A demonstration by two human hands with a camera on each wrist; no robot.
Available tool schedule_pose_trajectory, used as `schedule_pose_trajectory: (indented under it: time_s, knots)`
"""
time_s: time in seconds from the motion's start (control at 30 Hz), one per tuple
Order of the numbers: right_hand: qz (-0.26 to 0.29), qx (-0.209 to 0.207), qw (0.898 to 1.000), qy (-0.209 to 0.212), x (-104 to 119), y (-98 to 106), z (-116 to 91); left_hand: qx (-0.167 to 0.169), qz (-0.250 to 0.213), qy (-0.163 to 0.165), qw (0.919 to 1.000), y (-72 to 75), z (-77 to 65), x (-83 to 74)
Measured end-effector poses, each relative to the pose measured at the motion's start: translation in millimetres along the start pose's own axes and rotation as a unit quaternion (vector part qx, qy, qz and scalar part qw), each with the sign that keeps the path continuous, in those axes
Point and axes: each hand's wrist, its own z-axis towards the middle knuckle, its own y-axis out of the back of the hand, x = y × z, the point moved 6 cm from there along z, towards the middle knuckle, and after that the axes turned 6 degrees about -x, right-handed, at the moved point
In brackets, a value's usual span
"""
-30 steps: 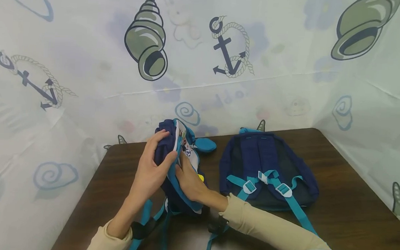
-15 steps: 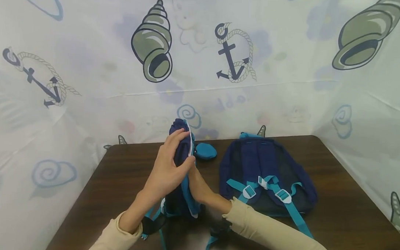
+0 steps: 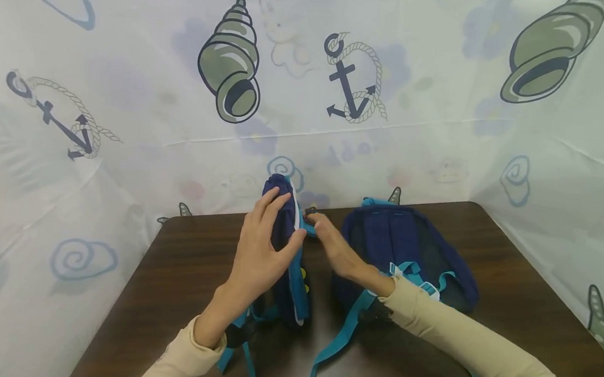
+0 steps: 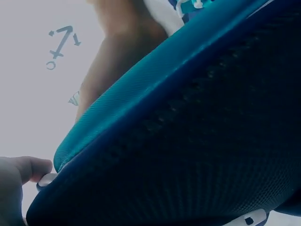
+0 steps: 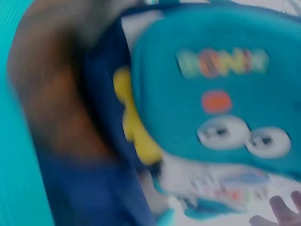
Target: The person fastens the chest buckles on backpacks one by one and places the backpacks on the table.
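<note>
A small navy and teal backpack (image 3: pixel 297 288) stands upright on the table, seen nearly edge-on in the head view. My left hand (image 3: pixel 265 248) grips its upper part, fingers on the navy side and thumb on the edge nearer me. In the left wrist view that thumb (image 4: pixel 35 168) lies at the zipped edge. My right hand (image 3: pixel 337 248) is just right of the backpack, fingers extended and holding nothing, in front of a round teal pouch (image 3: pixel 310 231). The right wrist view shows the teal front pocket (image 5: pixel 188 108) with cartoon eyes, and yellow spikes (image 5: pixel 136 132) beside it.
A second navy backpack (image 3: pixel 395 230) lies straps-up at right, partly behind my right forearm. Teal straps (image 3: pixel 339 342) trail across the dark wooden table (image 3: pixel 189 262). A white printed cloth (image 3: pixel 146 205) hangs round the table's back and sides.
My right hand has drawn out from against the backpack's front and moved right. The backpack, still in my left hand, has shifted slightly right and turned more edge-on.
</note>
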Motion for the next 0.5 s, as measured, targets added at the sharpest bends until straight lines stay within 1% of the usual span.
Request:
schedule_pose_trajectory:
  time_s: [0.07, 0.13, 0.17, 0.23, 0.3, 0.37, 0.47, 0.5]
  knots:
    - [-0.046, -0.023, 0.998, 0.029, 12.7, 19.8, 8.4, -0.008, -0.002, -0.001, 1.0, 0.2, 0.1, 0.9]
    - [-0.1, -0.04, 0.992, 0.062, 32.1, 35.0, 18.9, -0.014, -0.005, 0.001, 0.9999, 1.2, -0.3, 2.0]
    - [-0.125, -0.042, 0.988, 0.078, 43.6, 39.7, 24.7, -0.016, -0.007, 0.002, 0.9998, 1.7, -0.4, 2.9]
    - [-0.171, -0.033, 0.979, 0.104, 67.5, 43.3, 36.9, -0.021, -0.009, 0.004, 0.9997, 2.7, -0.5, 4.0]
    - [-0.206, -0.009, 0.971, 0.119, 89.1, 40.2, 48.7, -0.024, -0.011, 0.003, 0.9996, 2.7, -0.2, 4.8]
    - [-0.238, 0.028, 0.963, 0.124, 105.7, 31.4, 59.3, -0.025, -0.016, -0.003, 0.9995, 1.7, 0.2, 5.4]
    - [-0.282, 0.089, 0.947, 0.123, 118.5, 14.6, 71.1, -0.026, -0.034, -0.013, 0.999, -0.4, 0.7, 5.6]
    - [-0.298, 0.109, 0.94, 0.123, 119.9, 9.3, 73.8, -0.022, -0.043, -0.011, 0.9988, -1.5, 0.7, 5.9]
